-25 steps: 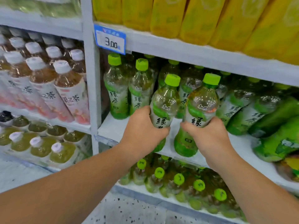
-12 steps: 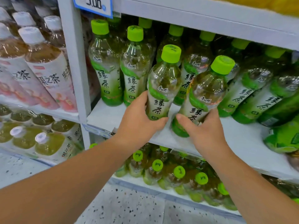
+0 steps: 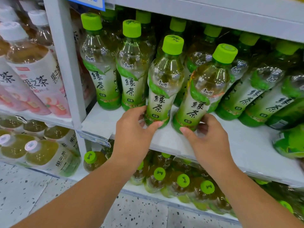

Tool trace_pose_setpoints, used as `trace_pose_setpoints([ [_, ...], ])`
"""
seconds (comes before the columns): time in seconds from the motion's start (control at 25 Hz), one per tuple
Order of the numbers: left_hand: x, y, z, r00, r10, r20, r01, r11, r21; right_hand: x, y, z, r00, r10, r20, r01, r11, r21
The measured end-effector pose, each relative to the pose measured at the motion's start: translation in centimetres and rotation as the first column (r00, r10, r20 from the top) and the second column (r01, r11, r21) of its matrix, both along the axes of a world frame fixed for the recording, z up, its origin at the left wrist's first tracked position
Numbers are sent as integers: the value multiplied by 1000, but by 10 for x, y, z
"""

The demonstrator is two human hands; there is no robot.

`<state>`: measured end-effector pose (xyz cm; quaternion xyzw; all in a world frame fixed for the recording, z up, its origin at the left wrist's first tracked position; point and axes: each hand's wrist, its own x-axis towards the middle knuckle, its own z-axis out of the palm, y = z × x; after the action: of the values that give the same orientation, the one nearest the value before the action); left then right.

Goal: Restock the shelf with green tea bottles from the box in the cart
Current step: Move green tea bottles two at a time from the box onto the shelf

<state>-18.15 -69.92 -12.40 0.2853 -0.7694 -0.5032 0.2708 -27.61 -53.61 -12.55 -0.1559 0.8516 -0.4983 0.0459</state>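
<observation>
Down from mid-air: the left bottle (image 3: 162,96) and right bottle (image 3: 200,99) now stand near the front edge of the shelf (image 3: 246,145) — your left hand (image 3: 133,129) and right hand (image 3: 210,139) still grip their bases; release likely next.

The left green tea bottle (image 3: 164,89) and right green tea bottle (image 3: 202,99), earlier held out over the front edge, now stand further in on the shelf (image 3: 238,145). The left grip (image 3: 133,129) and right grip (image 3: 209,139) sit lower, at the bottles' bases instead of their middles.
</observation>
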Motion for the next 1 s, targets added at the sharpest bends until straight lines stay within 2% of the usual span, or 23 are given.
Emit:
trace_pose_setpoints([
  [0.16, -11, -4, 5, 996, 50, 68, -41, 991, -130, -5, -6, -4, 1000, -23, 3, 24, 999, -28],
  [0.32, -13, -5, 4, 984, 121, 134, -117, 993, -34, -3, -7, -10, 1000, -19, -21, 18, 999, -47],
  [0.8, -24, -5, -1, 963, 163, 213, -121, 972, -200, -10, -11, -19, 992, -5, -128, 13, 998, 60],
  [1.0, -24, -2, 0, 966, 184, 183, -153, 973, -170, -11, -12, -20, 982, 45, -183, -15, 986, 163],
])
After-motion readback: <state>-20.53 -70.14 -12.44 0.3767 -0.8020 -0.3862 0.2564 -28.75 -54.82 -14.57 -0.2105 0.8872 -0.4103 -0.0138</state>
